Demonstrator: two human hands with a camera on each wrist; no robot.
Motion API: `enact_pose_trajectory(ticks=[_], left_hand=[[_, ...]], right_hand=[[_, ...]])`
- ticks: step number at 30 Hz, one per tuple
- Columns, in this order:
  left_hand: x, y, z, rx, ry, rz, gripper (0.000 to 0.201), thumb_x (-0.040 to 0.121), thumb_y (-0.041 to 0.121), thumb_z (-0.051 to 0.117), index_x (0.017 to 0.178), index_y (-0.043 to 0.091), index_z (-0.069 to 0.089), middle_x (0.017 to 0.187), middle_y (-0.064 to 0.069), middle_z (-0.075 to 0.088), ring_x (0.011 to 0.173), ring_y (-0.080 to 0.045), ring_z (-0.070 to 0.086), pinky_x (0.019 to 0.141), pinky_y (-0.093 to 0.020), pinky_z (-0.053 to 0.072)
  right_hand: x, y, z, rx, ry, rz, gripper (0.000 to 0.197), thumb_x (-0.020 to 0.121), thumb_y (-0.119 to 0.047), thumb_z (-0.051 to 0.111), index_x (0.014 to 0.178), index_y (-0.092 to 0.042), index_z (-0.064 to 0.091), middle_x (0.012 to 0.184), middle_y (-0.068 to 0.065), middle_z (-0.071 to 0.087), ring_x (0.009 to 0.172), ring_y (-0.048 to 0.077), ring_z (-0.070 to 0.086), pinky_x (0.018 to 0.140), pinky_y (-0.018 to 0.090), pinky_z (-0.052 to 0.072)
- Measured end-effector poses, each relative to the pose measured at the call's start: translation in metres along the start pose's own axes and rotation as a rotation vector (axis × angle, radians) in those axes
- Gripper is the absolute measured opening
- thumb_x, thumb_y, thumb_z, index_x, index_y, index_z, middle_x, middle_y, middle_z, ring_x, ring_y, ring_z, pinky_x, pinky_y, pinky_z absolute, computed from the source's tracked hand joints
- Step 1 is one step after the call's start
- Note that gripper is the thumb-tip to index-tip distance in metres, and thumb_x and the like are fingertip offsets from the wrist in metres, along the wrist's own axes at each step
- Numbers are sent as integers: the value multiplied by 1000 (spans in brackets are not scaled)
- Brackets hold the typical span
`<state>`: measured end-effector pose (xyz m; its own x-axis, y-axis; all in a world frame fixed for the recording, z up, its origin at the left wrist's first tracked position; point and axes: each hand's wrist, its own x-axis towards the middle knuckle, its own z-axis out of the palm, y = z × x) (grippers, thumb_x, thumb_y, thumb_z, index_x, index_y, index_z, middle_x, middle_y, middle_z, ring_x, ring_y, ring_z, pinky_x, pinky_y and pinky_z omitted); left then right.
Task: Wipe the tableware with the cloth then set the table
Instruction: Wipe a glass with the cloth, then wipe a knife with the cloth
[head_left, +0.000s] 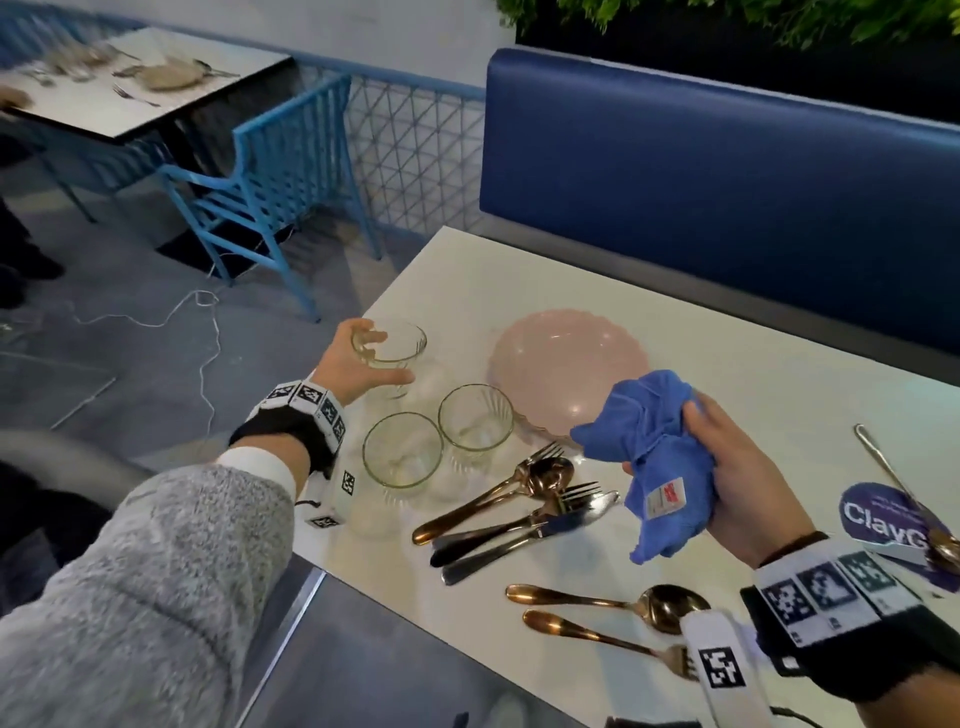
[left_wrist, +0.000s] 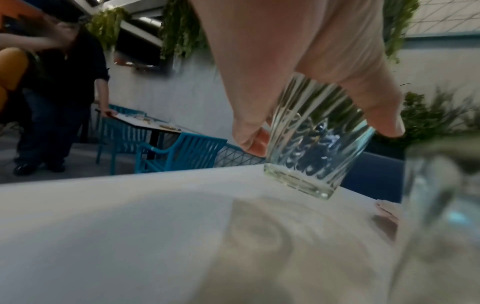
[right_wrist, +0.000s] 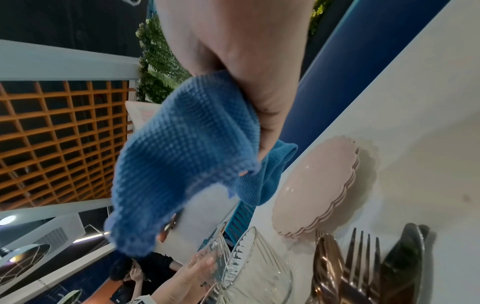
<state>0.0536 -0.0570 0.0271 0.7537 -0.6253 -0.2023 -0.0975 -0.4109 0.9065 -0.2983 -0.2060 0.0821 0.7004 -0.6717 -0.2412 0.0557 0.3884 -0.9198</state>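
Observation:
My left hand (head_left: 358, 364) grips a clear ribbed glass (head_left: 390, 349) by its rim, near the table's left edge. In the left wrist view this glass (left_wrist: 311, 139) hangs tilted, just above the white table (left_wrist: 130, 226). My right hand (head_left: 737, 467) holds a bunched blue cloth (head_left: 657, 462) above the table, to the right of the cutlery; the right wrist view shows the cloth (right_wrist: 182, 160) hanging from my fingers. Two more glasses (head_left: 402, 451) (head_left: 475, 418) stand upright beside a stack of pink scalloped plates (head_left: 561, 364).
A pile of forks, spoons and a knife (head_left: 524, 512) lies at the table's middle. A copper spoon (head_left: 613, 603) and fork (head_left: 608, 636) lie near the front edge. A long spoon (head_left: 904, 499) crosses a purple card at the right. Blue bench (head_left: 727, 197) behind; blue chair (head_left: 270, 182) left.

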Motion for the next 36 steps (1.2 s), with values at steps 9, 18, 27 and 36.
enact_pose_trajectory(ticks=[9,18,27,36], left_hand=[[-3,-38,11,-33,27,-12,97,55,2,88,133,14,31,126,-4,51,114,-19,47,96,-31,41],[-1,-19,-5,225,-137,-212,75,70,-14,48,140,9,33,136,-15,46,122,-29,45,80,-30,45],[-49,134,119,197,81,226,25,85,6,53,110,4,55,97,-4,53,89,-18,48,81,-31,42],[-139,140,365,597,-608,381,20,87,12,55,96,0,68,103,-17,68,100,-31,61,81,-30,44]], right_hand=[[8,7,5,4,-11,73,47,93,-31,38,135,-13,45,120,11,61,89,19,66,71,31,59],[14,1,12,38,-20,83,42,98,-30,34,136,-14,44,116,9,62,90,19,65,70,29,56],[-7,-14,-14,79,135,6,38,99,-28,38,132,-10,49,115,12,60,88,22,63,69,34,51],[-63,-56,-165,142,606,-95,71,65,-53,62,122,-11,55,116,22,59,93,35,59,71,42,47]])
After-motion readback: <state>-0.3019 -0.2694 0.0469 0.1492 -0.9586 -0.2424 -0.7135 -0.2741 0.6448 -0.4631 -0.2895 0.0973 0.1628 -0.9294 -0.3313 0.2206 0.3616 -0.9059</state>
